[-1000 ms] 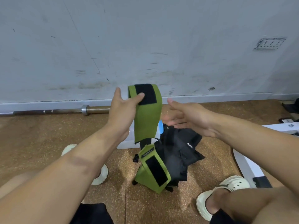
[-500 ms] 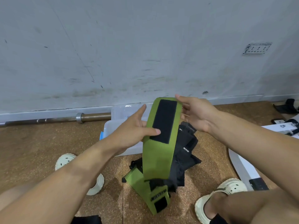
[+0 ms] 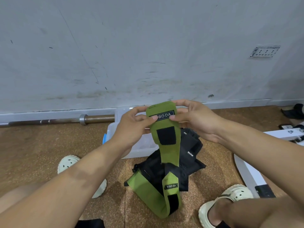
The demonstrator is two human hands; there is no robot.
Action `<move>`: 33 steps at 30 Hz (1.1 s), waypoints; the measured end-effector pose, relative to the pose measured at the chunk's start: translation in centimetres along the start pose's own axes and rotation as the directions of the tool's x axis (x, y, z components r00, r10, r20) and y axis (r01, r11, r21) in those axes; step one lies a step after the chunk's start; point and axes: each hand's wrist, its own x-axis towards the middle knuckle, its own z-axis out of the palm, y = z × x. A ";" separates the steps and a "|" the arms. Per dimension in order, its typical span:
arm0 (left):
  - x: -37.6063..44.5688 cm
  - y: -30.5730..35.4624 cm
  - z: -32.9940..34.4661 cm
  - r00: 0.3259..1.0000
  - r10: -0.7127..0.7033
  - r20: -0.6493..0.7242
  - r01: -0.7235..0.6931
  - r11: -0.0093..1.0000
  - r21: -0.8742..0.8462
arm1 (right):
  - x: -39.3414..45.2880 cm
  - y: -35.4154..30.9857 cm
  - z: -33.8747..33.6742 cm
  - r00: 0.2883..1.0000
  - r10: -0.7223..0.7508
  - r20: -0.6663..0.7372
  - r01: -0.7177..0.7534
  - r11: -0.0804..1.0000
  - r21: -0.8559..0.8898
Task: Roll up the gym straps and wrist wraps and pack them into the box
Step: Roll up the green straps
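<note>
Cork floor holds black straps [image 3: 189, 155] before the box [image 3: 113, 130]; both hands' fingers [image 3: 148, 118] pinch a green wrap [image 3: 167, 145].

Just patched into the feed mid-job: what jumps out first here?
A bright green wrist wrap, pinched at its top end by the left hand and right hand, hangs mid-frame. Beneath it a second green wrap lies on a black strap pile, the clear box just behind.

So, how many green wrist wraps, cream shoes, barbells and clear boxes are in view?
Green wrist wraps: 2, one held, one on the floor
Cream shoes: 2
Barbell: 1
Clear box: 1
Total: 6
</note>
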 end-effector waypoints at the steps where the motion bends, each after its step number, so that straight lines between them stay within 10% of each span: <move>1: 0.0 0.0 0.0 1.000 0.007 -0.004 -0.007 1.000 -0.001 | 0.0 -0.1 0.1 1.000 -0.004 -0.003 0.004 1.000 -0.001; 10: 0.1 -0.1 -0.2 0.991 0.089 0.101 -0.094 0.995 0.045 | 0.2 -0.4 0.1 0.999 -0.046 -0.011 0.047 0.999 0.009; 19: -0.3 0.4 -0.5 0.975 0.122 0.186 -0.121 0.993 -0.019 | -1.1 -2.5 -1.4 0.915 0.139 0.379 -0.135 0.990 -0.038; 29: -1.1 -0.1 1.1 0.963 0.234 0.135 -0.229 0.972 -0.056 | -0.8 -1.9 0.4 0.983 -0.004 0.182 -0.064 0.930 0.363; 33: -0.9 -0.2 0.9 0.971 0.221 0.095 -0.213 0.973 -0.092 | -1.1 -1.9 0.4 0.998 -0.054 0.030 0.049 0.988 0.144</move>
